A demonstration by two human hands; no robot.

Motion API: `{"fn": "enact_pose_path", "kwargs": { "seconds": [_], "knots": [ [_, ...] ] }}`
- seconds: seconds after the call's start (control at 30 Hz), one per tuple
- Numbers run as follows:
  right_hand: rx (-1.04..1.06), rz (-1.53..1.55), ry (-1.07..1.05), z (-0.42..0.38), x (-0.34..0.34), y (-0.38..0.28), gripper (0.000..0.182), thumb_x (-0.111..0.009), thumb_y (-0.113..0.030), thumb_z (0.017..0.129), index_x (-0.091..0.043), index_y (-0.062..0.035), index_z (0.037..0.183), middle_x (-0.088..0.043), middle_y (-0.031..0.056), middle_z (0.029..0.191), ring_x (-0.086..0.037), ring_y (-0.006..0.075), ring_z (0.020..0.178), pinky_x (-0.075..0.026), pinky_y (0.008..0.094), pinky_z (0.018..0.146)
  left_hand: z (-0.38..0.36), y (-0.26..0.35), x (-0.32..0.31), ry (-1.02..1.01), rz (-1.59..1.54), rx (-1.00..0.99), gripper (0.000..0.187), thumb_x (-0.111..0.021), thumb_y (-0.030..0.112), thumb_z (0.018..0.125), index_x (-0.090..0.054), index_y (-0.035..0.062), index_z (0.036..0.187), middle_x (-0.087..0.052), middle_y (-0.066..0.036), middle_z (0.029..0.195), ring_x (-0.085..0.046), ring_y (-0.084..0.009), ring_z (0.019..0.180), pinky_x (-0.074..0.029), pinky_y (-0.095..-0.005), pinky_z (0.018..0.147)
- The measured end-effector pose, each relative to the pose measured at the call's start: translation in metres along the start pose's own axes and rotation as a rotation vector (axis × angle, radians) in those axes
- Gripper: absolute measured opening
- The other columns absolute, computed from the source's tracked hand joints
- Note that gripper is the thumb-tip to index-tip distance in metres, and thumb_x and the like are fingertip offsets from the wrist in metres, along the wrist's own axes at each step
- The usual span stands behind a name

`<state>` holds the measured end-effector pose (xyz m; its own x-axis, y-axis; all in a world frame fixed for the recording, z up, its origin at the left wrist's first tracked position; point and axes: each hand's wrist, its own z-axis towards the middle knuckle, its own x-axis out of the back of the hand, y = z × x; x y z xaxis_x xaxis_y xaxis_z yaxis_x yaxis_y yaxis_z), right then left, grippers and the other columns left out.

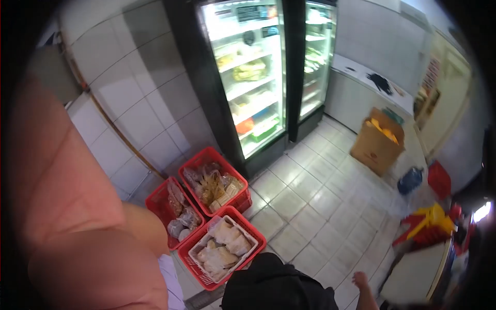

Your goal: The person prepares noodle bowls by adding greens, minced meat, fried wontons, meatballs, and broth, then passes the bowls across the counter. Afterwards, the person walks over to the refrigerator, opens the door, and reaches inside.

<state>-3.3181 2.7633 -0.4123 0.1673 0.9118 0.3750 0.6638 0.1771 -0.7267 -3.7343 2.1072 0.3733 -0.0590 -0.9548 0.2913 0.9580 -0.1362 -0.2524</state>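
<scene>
My left arm (98, 206) fills the left side, very close to the camera and bent; I cannot make out its fingers. My right hand (360, 280) hangs at the lower right above the tiled floor, its fingers loosely apart with nothing visible in them. Between the arms, a black garment (279, 287) shows at the bottom. Just beyond it stands a red crate (257, 226) holding a white basket (193, 253) with pale, raw-looking poultry (219, 256). Two more red crates (242, 199) (155, 199) hold bagged food. Neither hand visibly touches the crates.
Two lit glass-door fridges (253, 72) (315, 59) stand ahead. Farther right are a white counter (346, 64), a cardboard box (377, 153), a blue water jug (411, 181) and a red container (439, 180). A yellow-and-red item (431, 219) lies near a pale-topped table (418, 274).
</scene>
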Motion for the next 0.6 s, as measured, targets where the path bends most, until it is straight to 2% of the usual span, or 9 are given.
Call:
{"fn": "enact_pose_path", "kwargs": {
  "seconds": [0.07,0.17,0.27,0.33,0.47,0.5,0.53,0.57,0.6],
  "knots": [
    [-0.009,0.061,0.294,0.060,0.043,-0.156,0.021,-0.060,-0.022,0.101,-0.068,-0.0051,0.109,-0.069,0.0086,0.086,-0.068,0.0183,0.070,-0.052,0.0290,0.056,-0.012,-0.032,-0.006,0.017,0.054,-0.007,0.045,-0.057,0.034,0.104,-0.050,0.0043,0.136,-0.057,-0.017,0.136,-0.057,-0.0328,0.123,-0.044,-0.0464,0.102],
    [0.072,0.052,0.307,0.133,0.072,-0.345,0.024,-0.060,-0.026,0.102,-0.068,-0.0033,0.108,-0.069,0.0086,0.085,-0.067,0.0168,0.068,-0.053,0.0303,0.057,-0.035,-0.100,-0.016,0.049,0.128,-0.038,0.045,-0.057,0.034,0.104,-0.049,0.0036,0.137,-0.057,-0.017,0.137,-0.057,-0.0327,0.124,-0.044,-0.0457,0.103],
    [0.365,-0.185,0.290,0.266,0.081,-0.369,0.026,-0.061,-0.027,0.103,-0.068,-0.0028,0.108,-0.069,0.0087,0.085,-0.066,0.0162,0.069,-0.053,0.0310,0.058,-0.059,-0.171,-0.020,0.089,0.194,-0.056,0.046,-0.057,0.033,0.104,-0.049,0.0029,0.137,-0.057,-0.017,0.137,-0.057,-0.0325,0.125,-0.044,-0.0450,0.103],
    [0.368,-0.214,0.172,0.245,0.047,-0.442,0.026,-0.062,-0.027,0.102,-0.068,-0.0024,0.109,-0.070,0.0087,0.086,-0.067,0.0167,0.071,-0.054,0.0319,0.061,-0.068,-0.229,-0.016,0.115,0.247,-0.005,0.046,-0.057,0.033,0.104,-0.048,0.0025,0.137,-0.057,-0.017,0.137,-0.057,-0.0324,0.125,-0.044,-0.0445,0.103],
    [0.055,-0.174,-0.187,0.285,-0.007,-0.401,0.034,-0.062,-0.036,0.100,-0.071,-0.0042,0.107,-0.070,0.0088,0.085,-0.068,0.0194,0.073,-0.055,0.0387,0.067,-0.097,-0.366,-0.017,0.214,0.433,0.053,0.047,-0.057,0.033,0.104,-0.048,0.0016,0.138,-0.056,-0.016,0.138,-0.057,-0.0322,0.127,-0.044,-0.0436,0.104],
    [-0.137,-0.220,-0.355,0.287,-0.019,-0.411,0.029,-0.059,-0.020,0.100,-0.069,-0.0038,0.122,-0.074,0.0099,0.110,-0.071,0.0251,0.087,-0.056,0.0428,0.081,-0.113,-0.406,-0.025,0.262,0.518,0.158,0.047,-0.057,0.032,0.104,-0.047,0.0014,0.138,-0.056,-0.016,0.138,-0.057,-0.0321,0.127,-0.044,-0.0434,0.104],
    [-0.029,-0.639,-0.412,0.280,-0.029,-0.427,0.031,-0.061,-0.019,0.099,-0.070,-0.0054,0.125,-0.074,0.0123,0.111,-0.072,0.0277,0.088,-0.057,0.0461,0.086,-0.140,-0.445,-0.039,0.292,0.597,0.305,0.047,-0.057,0.032,0.105,-0.047,0.0011,0.138,-0.056,-0.016,0.138,-0.057,-0.0321,0.127,-0.044,-0.0432,0.104],
    [-0.027,-0.738,-0.485,0.276,-0.037,-0.422,0.031,-0.061,-0.019,0.098,-0.070,-0.0054,0.125,-0.074,0.0126,0.111,-0.072,0.0281,0.089,-0.057,0.0460,0.086,-0.176,-0.477,-0.062,0.428,0.662,0.589,0.045,-0.062,0.023,0.103,-0.047,0.0025,0.140,-0.055,-0.016,0.140,-0.054,-0.0272,0.131,-0.041,-0.0414,0.107],
    [-0.068,-0.703,-0.525,0.274,-0.041,-0.415,0.031,-0.062,-0.020,0.098,-0.070,-0.0054,0.124,-0.074,0.0129,0.112,-0.072,0.0285,0.090,-0.057,0.0460,0.087,-0.215,-0.507,-0.070,0.352,0.813,0.805,0.051,-0.067,0.021,0.101,-0.045,0.0014,0.142,-0.055,-0.016,0.142,-0.051,-0.0251,0.134,-0.038,-0.0416,0.110]
  ]
}}
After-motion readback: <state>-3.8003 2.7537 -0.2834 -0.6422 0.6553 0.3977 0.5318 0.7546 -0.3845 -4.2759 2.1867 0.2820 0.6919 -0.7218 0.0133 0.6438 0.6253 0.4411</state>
